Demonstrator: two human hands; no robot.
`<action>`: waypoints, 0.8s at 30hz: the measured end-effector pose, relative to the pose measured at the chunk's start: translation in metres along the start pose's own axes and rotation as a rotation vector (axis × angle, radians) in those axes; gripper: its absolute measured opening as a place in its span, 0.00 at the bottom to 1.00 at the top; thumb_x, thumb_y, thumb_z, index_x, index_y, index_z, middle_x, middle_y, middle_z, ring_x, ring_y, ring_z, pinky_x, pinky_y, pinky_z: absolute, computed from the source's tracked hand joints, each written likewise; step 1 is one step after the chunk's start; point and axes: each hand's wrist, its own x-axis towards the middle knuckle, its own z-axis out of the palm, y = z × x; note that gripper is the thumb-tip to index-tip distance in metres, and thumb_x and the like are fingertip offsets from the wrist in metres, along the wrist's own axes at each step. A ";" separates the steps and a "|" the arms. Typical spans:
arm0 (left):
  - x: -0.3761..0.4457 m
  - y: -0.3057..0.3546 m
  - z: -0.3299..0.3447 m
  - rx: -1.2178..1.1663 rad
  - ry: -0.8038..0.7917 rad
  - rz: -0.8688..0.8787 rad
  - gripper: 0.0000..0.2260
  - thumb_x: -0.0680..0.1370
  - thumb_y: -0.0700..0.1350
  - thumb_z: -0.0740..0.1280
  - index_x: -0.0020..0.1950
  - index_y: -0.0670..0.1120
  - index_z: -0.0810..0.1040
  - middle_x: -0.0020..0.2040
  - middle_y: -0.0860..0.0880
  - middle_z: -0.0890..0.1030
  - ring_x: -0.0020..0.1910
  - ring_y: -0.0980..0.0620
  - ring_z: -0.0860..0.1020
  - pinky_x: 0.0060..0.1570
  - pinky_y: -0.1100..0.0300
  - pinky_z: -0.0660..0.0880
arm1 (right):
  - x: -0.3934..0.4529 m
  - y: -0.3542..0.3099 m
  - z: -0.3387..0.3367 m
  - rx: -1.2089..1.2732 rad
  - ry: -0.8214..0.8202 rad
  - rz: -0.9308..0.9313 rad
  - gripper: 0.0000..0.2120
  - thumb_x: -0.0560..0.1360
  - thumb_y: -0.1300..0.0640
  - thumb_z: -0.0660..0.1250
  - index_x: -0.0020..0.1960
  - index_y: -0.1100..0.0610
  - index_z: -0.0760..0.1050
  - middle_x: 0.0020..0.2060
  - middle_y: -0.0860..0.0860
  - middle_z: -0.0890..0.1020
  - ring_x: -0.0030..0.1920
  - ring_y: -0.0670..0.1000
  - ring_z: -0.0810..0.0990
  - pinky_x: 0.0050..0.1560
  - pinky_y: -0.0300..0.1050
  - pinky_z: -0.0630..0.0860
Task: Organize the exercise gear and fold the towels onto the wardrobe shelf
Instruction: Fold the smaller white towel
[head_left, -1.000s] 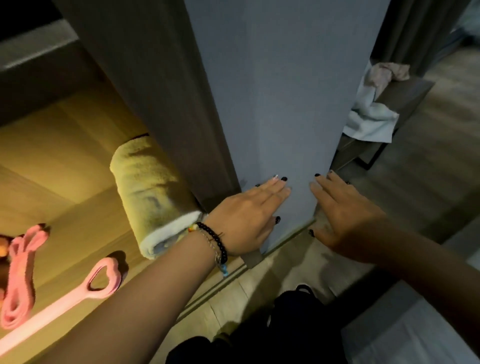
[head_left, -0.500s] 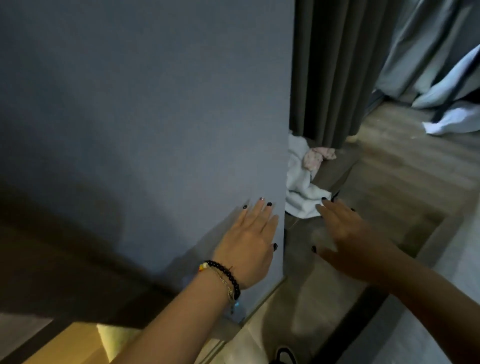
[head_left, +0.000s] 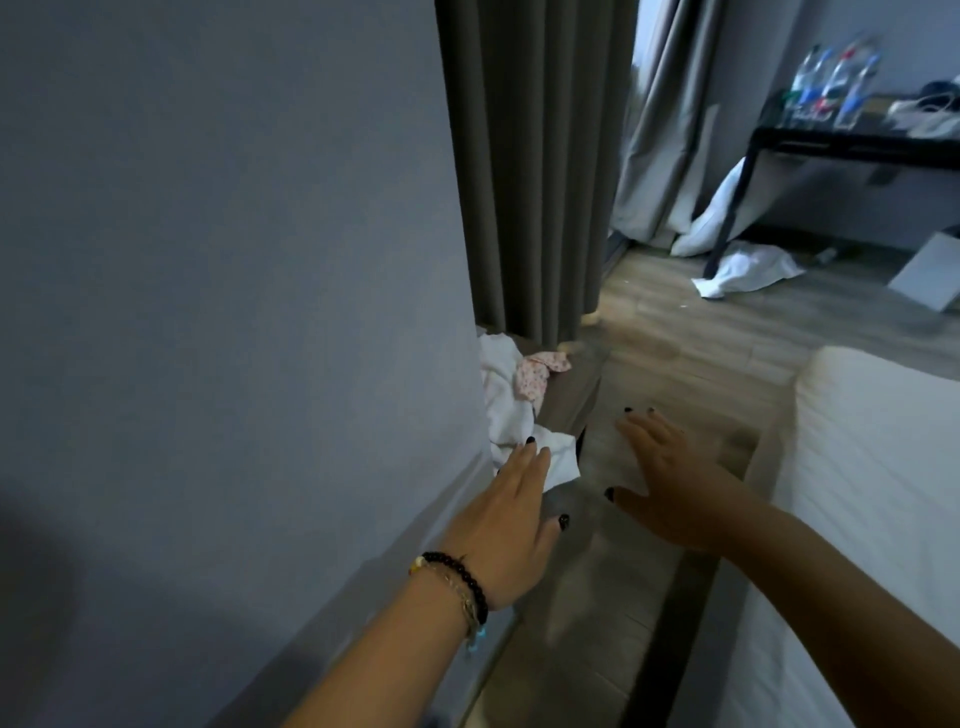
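Left hand (head_left: 511, 525): fingers straight and together, flat along the edge of the grey wardrobe door (head_left: 234, 312), grasping nothing; beaded bracelet (head_left: 460, 582) on the wrist. Right hand (head_left: 670, 483): fingers spread and released, held above the wooden floor (head_left: 675, 353), apart from the door, holding nothing. White towels (head_left: 511, 415): crumpled heap on a low bench (head_left: 563, 395) just past the door's far edge, partly hidden by the door, one corner hanging over the bench front beside the left fingertips; whether touching them cannot be told. Small pink patterned cloth (head_left: 540, 374): lying on top of the heap. Dark grey curtain (head_left: 530, 166): hanging behind the bench. White bed (head_left: 857, 519): at right, beside the right forearm. Black tabletop (head_left: 852, 140): far right background, carrying blurred plastic bottles (head_left: 831, 83). White pillow (head_left: 722, 213): leaning against the table leg. White cloth (head_left: 748, 270): on the floor below it. Wardrobe shelf and exercise gear: out of sight behind the door.
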 end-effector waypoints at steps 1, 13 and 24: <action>0.003 -0.001 0.000 -0.040 0.001 -0.001 0.31 0.82 0.53 0.55 0.79 0.48 0.41 0.79 0.53 0.40 0.77 0.57 0.42 0.72 0.66 0.44 | 0.002 0.004 0.001 -0.006 -0.008 0.023 0.40 0.77 0.43 0.63 0.78 0.53 0.43 0.78 0.51 0.46 0.77 0.54 0.41 0.75 0.50 0.46; 0.164 -0.012 0.026 -0.170 0.084 -0.057 0.31 0.82 0.55 0.55 0.78 0.49 0.41 0.74 0.60 0.38 0.73 0.62 0.34 0.74 0.64 0.42 | 0.130 0.086 -0.032 -0.065 -0.098 0.002 0.40 0.77 0.43 0.62 0.78 0.53 0.43 0.78 0.52 0.45 0.77 0.55 0.41 0.75 0.52 0.47; 0.318 -0.049 0.057 -0.371 0.124 -0.591 0.37 0.81 0.49 0.61 0.78 0.46 0.36 0.79 0.44 0.42 0.78 0.49 0.43 0.76 0.56 0.47 | 0.286 0.166 -0.046 -0.137 -0.298 -0.226 0.37 0.79 0.45 0.60 0.78 0.55 0.44 0.78 0.55 0.45 0.77 0.57 0.42 0.75 0.54 0.46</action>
